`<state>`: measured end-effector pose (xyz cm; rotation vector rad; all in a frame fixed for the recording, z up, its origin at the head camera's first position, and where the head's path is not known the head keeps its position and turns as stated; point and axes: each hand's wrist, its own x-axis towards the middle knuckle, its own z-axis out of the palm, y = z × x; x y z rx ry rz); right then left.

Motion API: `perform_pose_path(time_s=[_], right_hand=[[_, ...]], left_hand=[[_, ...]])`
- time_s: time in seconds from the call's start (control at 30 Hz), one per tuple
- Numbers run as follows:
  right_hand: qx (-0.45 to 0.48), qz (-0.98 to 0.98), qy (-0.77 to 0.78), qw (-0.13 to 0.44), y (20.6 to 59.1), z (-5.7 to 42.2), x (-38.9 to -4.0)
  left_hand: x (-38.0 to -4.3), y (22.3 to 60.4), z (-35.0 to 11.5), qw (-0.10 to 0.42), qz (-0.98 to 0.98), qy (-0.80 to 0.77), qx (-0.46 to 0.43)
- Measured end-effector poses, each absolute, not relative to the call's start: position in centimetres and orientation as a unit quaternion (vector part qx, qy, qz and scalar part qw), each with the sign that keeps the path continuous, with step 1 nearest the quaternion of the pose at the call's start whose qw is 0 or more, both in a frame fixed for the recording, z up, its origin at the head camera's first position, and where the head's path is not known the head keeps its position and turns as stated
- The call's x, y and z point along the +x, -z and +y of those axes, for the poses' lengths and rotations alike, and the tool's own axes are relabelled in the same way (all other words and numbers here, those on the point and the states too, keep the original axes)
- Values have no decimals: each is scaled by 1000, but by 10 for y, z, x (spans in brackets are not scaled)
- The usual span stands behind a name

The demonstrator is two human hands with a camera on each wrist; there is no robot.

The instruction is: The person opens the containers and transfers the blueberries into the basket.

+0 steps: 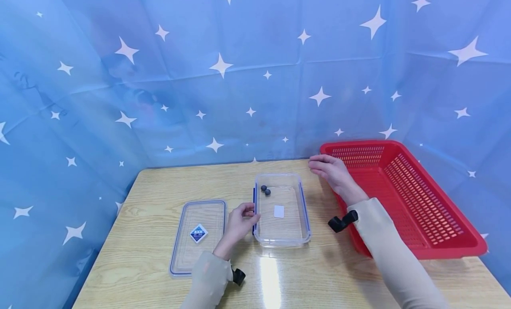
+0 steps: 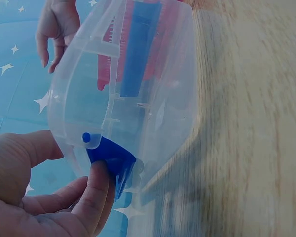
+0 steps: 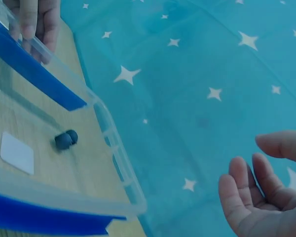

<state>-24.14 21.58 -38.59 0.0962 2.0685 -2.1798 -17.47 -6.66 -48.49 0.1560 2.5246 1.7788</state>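
Note:
A clear plastic food container (image 1: 283, 242) with blue side latches stands on the table. My left hand (image 1: 241, 222) grips its left side, fingers at the blue latch (image 2: 108, 155) and thumb by the rim. Inside the container lie two small dark round things (image 3: 65, 140), side by side near the far left corner, and a white square (image 1: 279, 211) on the bottom. My right hand (image 1: 333, 171) hovers right of the container by the red basket's near-left corner, holding nothing, its fingers relaxed and slightly bent in the right wrist view.
Left of the container a clear lid (image 1: 201, 251) with a blue seal and a blue-and-white sticker lies flat on the wooden table (image 1: 131, 255). A large red plastic basket (image 1: 403, 202) stands on the right. A blue star-patterned curtain (image 1: 247, 91) hangs behind the table.

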Motion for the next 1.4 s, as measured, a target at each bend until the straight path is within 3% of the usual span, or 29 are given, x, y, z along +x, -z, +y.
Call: perform_pose_path(time_s=[0.67, 0.9, 1.4], right_hand=[[20, 654, 750, 92, 404, 162, -250], [44, 646, 758, 75, 418, 146, -254], [119, 692, 706, 96, 444, 113, -256]], left_hand=[[-175, 486, -67, 31, 818, -572, 43], [-173, 484, -67, 31, 816, -575, 45], [-174, 484, -66, 21, 817, -574, 48]])
